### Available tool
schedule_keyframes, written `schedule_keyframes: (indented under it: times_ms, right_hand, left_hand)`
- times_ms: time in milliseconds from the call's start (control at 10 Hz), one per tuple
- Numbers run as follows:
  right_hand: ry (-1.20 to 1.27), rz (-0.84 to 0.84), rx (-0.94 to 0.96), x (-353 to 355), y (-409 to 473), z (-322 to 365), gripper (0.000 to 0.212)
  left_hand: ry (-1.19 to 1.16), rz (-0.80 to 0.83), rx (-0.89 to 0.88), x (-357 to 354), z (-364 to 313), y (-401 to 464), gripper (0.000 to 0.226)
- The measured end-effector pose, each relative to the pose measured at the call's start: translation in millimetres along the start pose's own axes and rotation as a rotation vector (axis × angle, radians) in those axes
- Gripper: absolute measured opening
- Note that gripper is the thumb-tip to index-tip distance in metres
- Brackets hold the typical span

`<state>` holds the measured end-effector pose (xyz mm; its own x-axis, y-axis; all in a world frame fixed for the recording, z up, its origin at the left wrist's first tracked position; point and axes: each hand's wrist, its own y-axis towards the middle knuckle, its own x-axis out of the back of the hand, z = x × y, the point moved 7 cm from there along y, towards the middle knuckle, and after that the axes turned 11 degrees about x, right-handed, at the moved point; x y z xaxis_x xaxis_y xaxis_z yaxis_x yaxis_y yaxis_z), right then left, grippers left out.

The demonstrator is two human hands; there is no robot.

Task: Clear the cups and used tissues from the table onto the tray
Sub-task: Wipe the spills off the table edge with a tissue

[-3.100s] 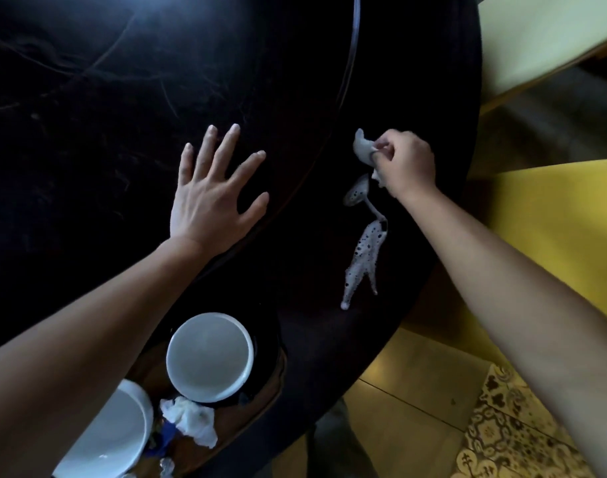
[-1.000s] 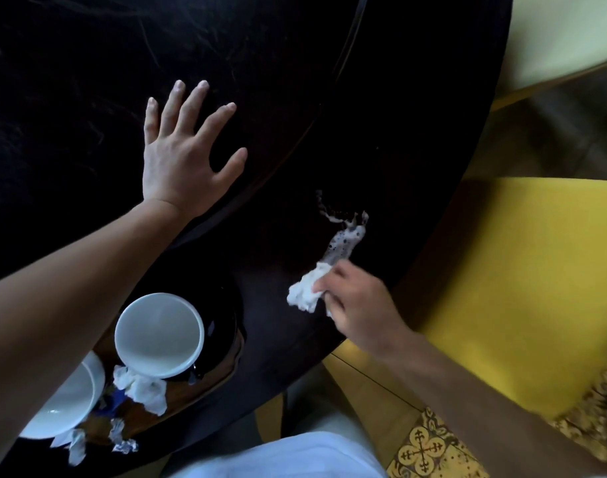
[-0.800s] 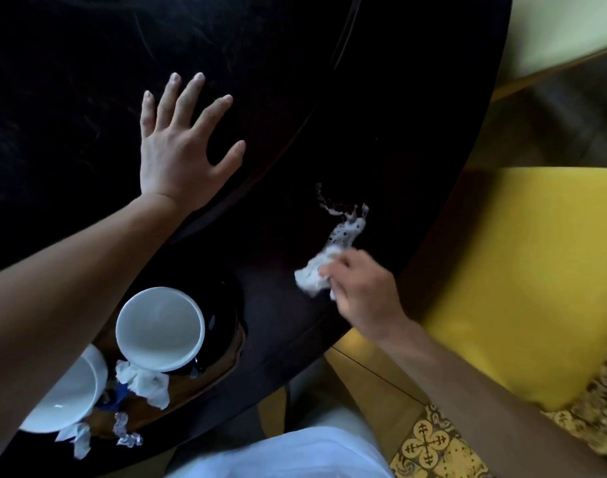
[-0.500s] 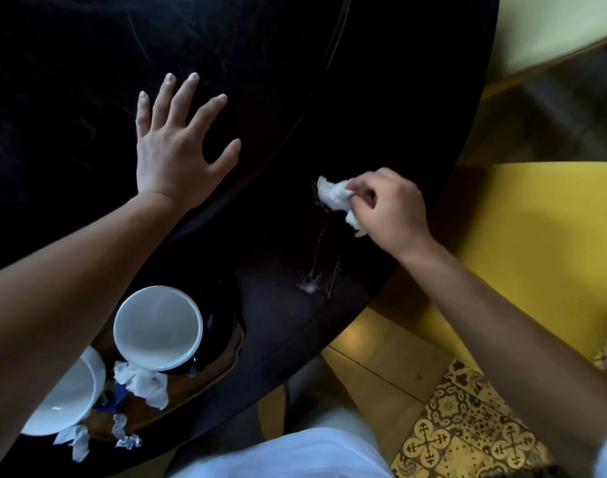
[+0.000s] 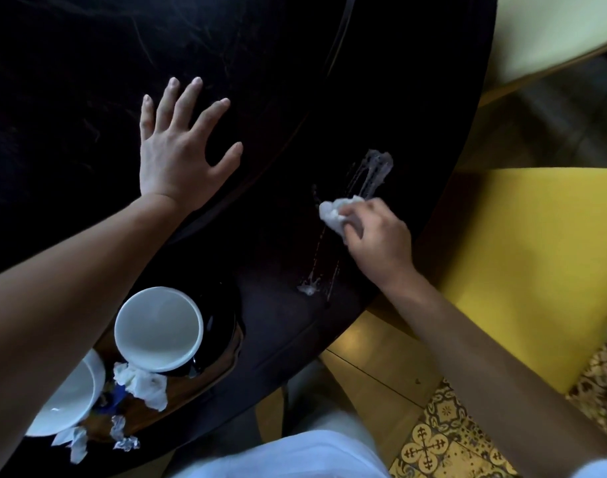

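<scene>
1. Lower left of the frame: tray (image 5: 210, 382) holding two white cups (image 5: 159, 328), the second partly hidden by the forearm, and crumpled tissues (image 5: 141, 382).
2. Centre right: right hand (image 5: 377, 239) pinching a wadded tissue (image 5: 333, 212) against the dark table (image 5: 260, 63); streaks of what may be foam (image 5: 376, 170) just beyond.
3. Upper left: left hand (image 5: 176, 157) flat, fingers spread.
</scene>
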<state>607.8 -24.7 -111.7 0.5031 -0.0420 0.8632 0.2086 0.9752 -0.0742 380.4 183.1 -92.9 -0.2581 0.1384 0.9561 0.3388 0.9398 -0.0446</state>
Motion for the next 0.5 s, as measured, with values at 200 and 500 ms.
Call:
schedule_keyframes:
  times_ms: [200, 500]
  right_hand:
    - [0.184, -0.311, -0.172, 52.1, 38.6, -41.5, 0.019]
    - [-0.082, -0.177, -0.196, 34.8, 68.7, -55.8, 0.028]
  left_hand:
    - [-0.024, -0.02, -0.005, 0.7, -1.4, -1.1, 0.062]
    - [-0.02, -0.02, -0.008, -0.2, -0.4, -0.4, 0.062]
